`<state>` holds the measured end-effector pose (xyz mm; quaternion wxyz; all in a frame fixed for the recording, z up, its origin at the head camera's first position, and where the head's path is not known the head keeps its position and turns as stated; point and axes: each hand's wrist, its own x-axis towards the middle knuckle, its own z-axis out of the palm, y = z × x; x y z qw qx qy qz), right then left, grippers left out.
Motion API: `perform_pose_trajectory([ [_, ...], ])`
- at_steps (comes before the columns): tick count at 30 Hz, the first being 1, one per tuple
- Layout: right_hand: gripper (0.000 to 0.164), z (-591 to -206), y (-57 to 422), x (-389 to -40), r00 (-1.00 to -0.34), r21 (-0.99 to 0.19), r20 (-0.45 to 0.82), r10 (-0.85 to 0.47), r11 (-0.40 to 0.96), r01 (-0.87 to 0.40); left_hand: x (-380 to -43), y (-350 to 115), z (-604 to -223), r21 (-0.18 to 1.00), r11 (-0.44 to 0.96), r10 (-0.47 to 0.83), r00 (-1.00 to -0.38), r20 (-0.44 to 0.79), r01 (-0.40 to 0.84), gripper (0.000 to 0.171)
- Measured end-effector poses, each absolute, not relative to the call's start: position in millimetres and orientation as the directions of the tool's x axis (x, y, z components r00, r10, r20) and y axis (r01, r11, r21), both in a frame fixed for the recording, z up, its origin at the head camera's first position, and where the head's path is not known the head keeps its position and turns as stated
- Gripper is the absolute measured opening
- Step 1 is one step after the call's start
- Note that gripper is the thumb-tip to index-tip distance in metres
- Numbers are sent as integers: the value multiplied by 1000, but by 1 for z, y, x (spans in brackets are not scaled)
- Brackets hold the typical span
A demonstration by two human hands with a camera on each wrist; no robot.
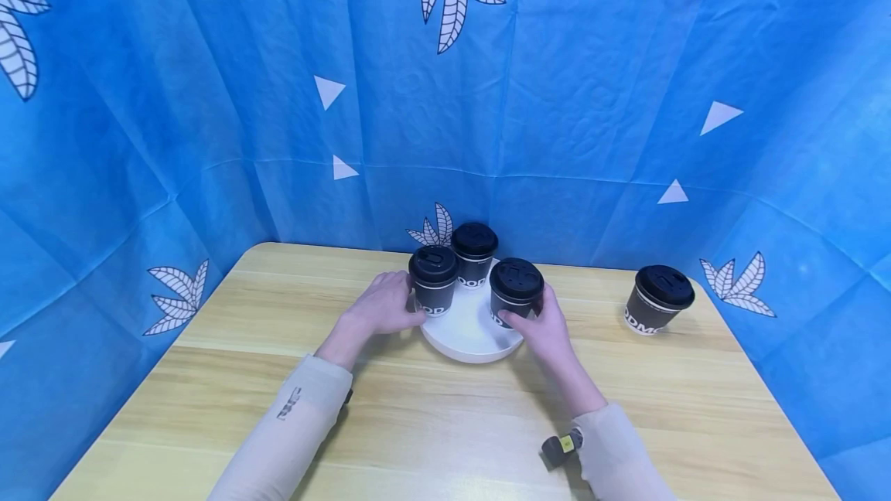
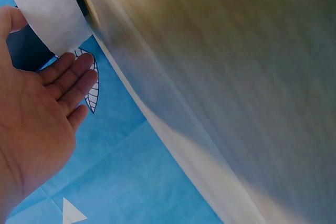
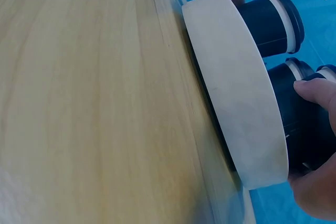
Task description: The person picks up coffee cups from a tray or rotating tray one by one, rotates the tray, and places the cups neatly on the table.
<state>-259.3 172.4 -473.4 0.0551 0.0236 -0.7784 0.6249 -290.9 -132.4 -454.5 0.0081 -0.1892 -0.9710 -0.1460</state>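
A round white tray [image 1: 468,333] stands near the table's back edge with three lidded black paper coffee cups on it. My left hand [image 1: 383,304] holds the left cup [image 1: 433,281] low at its side, thumb in front by the base. In the left wrist view, the other fingers [image 2: 73,80] lie lightly bent by the tray's rim [image 2: 50,9]. My right hand [image 1: 546,327] grips the right cup [image 1: 515,292], its thumb across the front and the other fingers hidden behind. The third cup [image 1: 475,253] stands at the back of the tray, untouched.
A fourth matching cup [image 1: 656,300] stands apart on the right of the wooden table [image 1: 431,424]. Behind the table hangs a blue curtain [image 1: 585,83] with white leaf and triangle prints. A small black device [image 1: 557,448] sits by the right sleeve.
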Motion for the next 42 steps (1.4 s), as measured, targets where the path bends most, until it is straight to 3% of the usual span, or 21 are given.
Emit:
perform_pose_trajectory([
  [42, 83, -447, 185, -254, -981, -962, 179, 76, 222, -159, -293, -131, -460, 276, 890, 356, -932, 74, 362, 68],
])
